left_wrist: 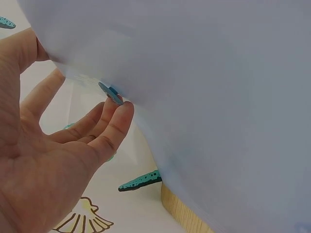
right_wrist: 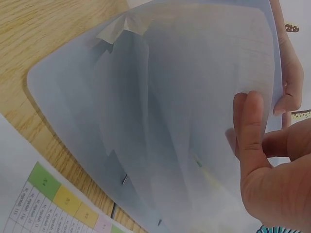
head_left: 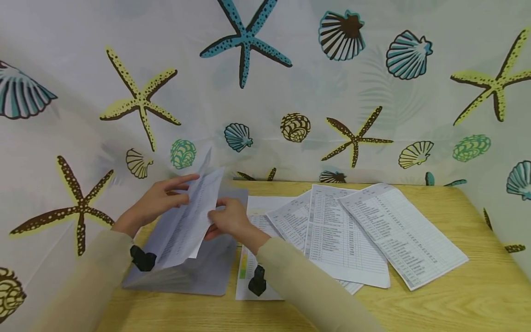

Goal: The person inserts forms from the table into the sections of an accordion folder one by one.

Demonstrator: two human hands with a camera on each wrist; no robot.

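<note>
A blue-grey folder (head_left: 211,276) lies at the left of the table, its translucent leaves partly raised. My left hand (head_left: 159,198) holds the raised cover at its outer edge. In the left wrist view, the bluish cover (left_wrist: 209,111) fills the right side, with the thumb and index finger of the left hand (left_wrist: 58,160) at its edge. My right hand (head_left: 230,219) pinches the edge of a printed sheet (head_left: 205,212) standing tilted inside the folder. The right wrist view shows the thumb of the right hand (right_wrist: 272,179) against a translucent leaf (right_wrist: 214,73).
Several printed list sheets (head_left: 348,240) overlap on the wooden table (head_left: 477,299) right of the folder. A page with coloured cells (head_left: 265,290) lies beside the folder, under the right forearm. Behind the table hangs a curtain (head_left: 265,101) printed with starfish and shells.
</note>
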